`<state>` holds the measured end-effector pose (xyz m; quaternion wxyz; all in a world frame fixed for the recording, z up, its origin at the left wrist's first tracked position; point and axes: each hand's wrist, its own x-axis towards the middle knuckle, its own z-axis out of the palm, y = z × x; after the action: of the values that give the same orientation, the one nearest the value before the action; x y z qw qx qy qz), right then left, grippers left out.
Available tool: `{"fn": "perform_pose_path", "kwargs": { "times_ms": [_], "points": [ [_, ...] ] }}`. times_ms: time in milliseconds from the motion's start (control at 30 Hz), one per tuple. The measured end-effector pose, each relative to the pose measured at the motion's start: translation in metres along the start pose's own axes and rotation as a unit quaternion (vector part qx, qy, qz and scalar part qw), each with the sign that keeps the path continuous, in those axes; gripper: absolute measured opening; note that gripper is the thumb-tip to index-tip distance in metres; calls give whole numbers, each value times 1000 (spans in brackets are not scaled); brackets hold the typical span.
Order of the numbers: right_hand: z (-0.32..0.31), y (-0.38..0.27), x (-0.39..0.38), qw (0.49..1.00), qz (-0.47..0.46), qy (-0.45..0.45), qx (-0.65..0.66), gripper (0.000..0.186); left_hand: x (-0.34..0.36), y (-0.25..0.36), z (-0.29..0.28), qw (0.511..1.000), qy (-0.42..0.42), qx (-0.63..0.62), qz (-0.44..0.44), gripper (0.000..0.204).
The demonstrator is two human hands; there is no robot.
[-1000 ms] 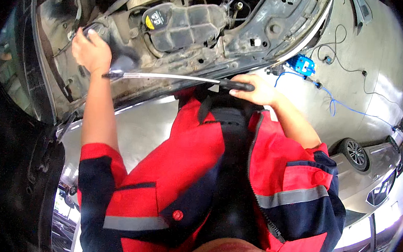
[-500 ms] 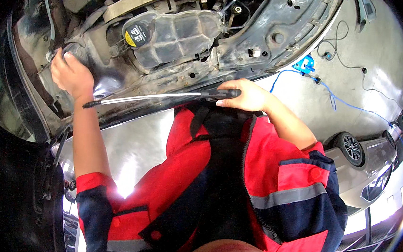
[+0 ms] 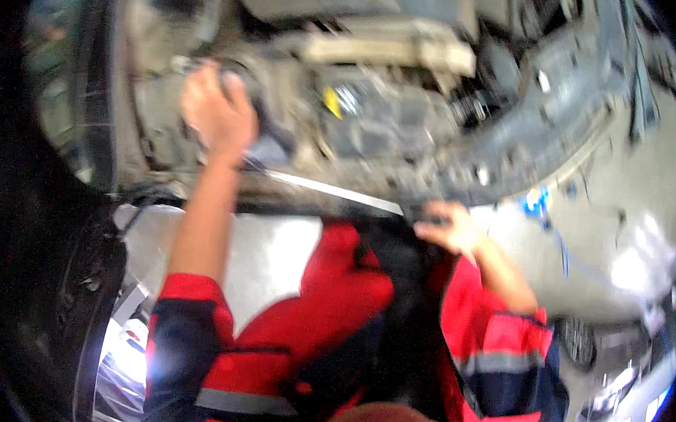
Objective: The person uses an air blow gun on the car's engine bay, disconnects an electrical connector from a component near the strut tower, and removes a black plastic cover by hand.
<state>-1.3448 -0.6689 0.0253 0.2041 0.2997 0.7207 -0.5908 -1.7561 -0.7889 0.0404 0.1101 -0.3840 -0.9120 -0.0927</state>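
Motion blurs the whole picture. My left hand (image 3: 217,110) reaches into the car's engine bay, its fingers curled down at the rim of a dark round part (image 3: 259,117); what they grip there is hidden. Near the front of my body, my right hand (image 3: 449,229) is closed around the black handle of a long, thin silver rod tool (image 3: 332,190). That rod lies roughly level along the fender edge, its far end close to my left forearm. Beyond it sits a greyish fluid reservoir (image 3: 396,128) with a black cap carrying a yellow mark (image 3: 333,102).
A pale beam (image 3: 386,52) crosses the engine bay behind the reservoir. On the floor at the right lie a blue object (image 3: 537,201) and a blue cable (image 3: 564,253). Another car's wheel (image 3: 578,341) shows at lower right.
The view has swung, so the engine bay and both hands appear farther right. The rod's slant has reversed, its handle end now lower than its far end. Both hands keep their places on things.
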Motion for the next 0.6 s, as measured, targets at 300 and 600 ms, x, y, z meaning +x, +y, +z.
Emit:
{"fn": "perform_pose_path", "kwargs": {
  "times_ms": [300,600],
  "points": [
    [0,-31,39,966,151,-100,183,28,26,-29,14,996,-46,-28,-70,49],
    [5,-26,48,955,176,-112,209,28,27,-32,10,996,-41,-32,-69,51]
  ]
}}
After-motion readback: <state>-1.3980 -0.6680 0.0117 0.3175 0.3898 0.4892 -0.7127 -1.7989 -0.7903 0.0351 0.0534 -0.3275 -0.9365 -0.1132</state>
